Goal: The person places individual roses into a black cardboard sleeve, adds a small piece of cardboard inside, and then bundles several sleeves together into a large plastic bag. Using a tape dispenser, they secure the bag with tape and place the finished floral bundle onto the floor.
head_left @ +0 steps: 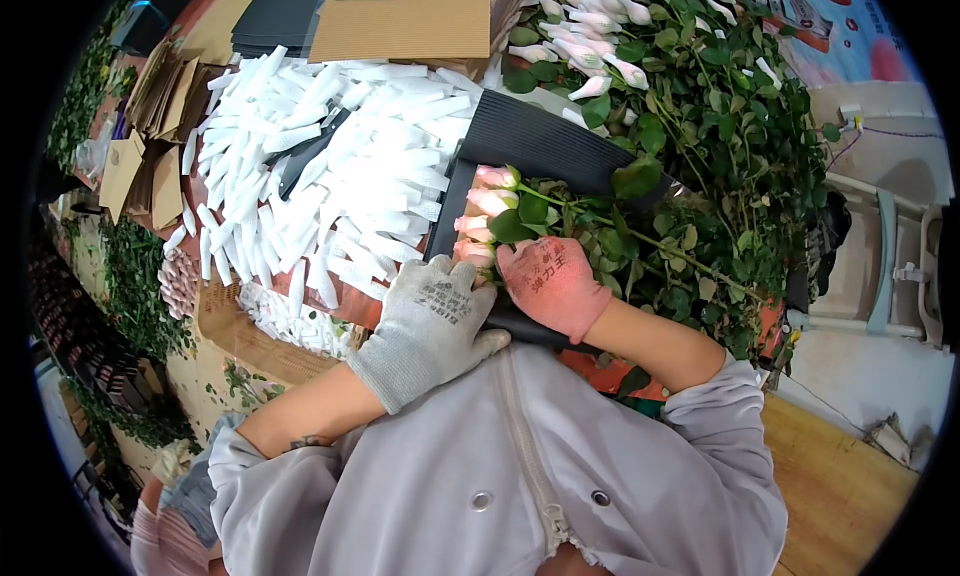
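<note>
Several pale pink roses (488, 202) lie in a row, heads to the left, on a black corrugated sheet (550, 141). My left hand (428, 326), in a grey-white knit glove, rests at the row's near end. Its fingers bend against the nearest rose head, and the thumb stretches out apart from them. Beside it, my right hand (556, 284) wears a red-pink glove and is closed over the stem area. What lies inside its fingers is hidden. Green leaves and stems (640, 241) spread out to the right of the roses.
White mesh sleeves (330, 176) lie heaped on the left. Sleeved rose buds with foliage (605, 36) fill the far right. Brown cardboard (400, 21) and black sheets (275, 16) are stacked at the back. Another person's pink sleeve (165, 541) shows at lower left.
</note>
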{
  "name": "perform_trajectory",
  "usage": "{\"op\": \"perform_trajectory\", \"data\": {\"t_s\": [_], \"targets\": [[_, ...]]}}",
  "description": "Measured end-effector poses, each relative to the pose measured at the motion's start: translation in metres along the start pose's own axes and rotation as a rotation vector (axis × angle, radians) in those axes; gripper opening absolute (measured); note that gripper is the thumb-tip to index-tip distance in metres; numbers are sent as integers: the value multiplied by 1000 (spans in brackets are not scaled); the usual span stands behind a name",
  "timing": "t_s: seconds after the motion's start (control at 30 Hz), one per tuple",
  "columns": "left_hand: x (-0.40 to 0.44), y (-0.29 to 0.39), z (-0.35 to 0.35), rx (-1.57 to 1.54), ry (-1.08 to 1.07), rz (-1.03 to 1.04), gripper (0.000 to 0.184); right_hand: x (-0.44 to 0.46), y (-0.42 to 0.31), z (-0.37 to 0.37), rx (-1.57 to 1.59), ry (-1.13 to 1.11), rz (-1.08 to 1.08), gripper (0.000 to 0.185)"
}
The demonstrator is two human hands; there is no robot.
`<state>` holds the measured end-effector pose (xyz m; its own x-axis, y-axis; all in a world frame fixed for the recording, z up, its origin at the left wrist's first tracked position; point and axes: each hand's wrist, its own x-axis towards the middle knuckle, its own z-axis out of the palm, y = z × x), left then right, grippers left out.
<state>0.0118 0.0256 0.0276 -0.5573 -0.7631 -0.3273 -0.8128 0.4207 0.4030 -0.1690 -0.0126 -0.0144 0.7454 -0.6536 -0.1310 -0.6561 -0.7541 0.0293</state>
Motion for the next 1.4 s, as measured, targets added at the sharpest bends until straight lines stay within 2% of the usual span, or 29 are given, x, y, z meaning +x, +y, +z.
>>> {"op": "perform_trajectory", "data": {"t_s": [0.07,0.13,0.23,0.3,0.37,0.43,0.5,0.57,0.6,0.73,0.93,1.03,1.1,1.23,1.3,1.33,1.37,1.4], "targets": [[-1,2,0,8,-23,-9,52,-3,0,0,-2,-25,2,20],[-1,1,-4,18,-42,-27,52,-6,2,7,26,79,-14,24],[1,2,-9,-15,-75,-9,55,-6,6,16,45,84,-43,28],[4,2,-4,51,135,88,61,-10,6,1,40,62,-21,26],[6,-2,5,20,132,83,63,-6,6,-18,36,36,-15,24],[5,-3,14,-21,113,82,65,0,1,-30,-59,149,98,20],[5,-5,16,-69,116,66,65,4,3,-17,-56,64,155,21],[6,-6,11,-82,85,52,64,6,6,-9,-100,64,71,12],[6,-6,10,-100,43,46,64,9,5,-11,-85,-4,67,9],[6,-4,11,-74,49,44,62,13,9,-2,-74,28,101,7],[4,-7,15,-79,111,62,59,17,12,-13,-53,-36,48,6],[5,-9,14,-121,108,59,61,18,9,-4,-161,-41,33,10],[5,-7,5,-127,17,44,65,19,7,-6,-139,-121,72,10],[15,-9,-4,-78,168,70,73,9,15,-30,3,-68,58,14],[19,-11,7,-38,157,99,81,10,13,-52,47,97,199,21],[20,-13,8,-42,160,100,81,8,19,-44,-15,163,198,26],[22,-16,8,-56,110,106,83,11,24,-40,-16,161,198,26],[23,-18,8,-69,58,110,85,15,28,-37,7,-48,251,26]]}}
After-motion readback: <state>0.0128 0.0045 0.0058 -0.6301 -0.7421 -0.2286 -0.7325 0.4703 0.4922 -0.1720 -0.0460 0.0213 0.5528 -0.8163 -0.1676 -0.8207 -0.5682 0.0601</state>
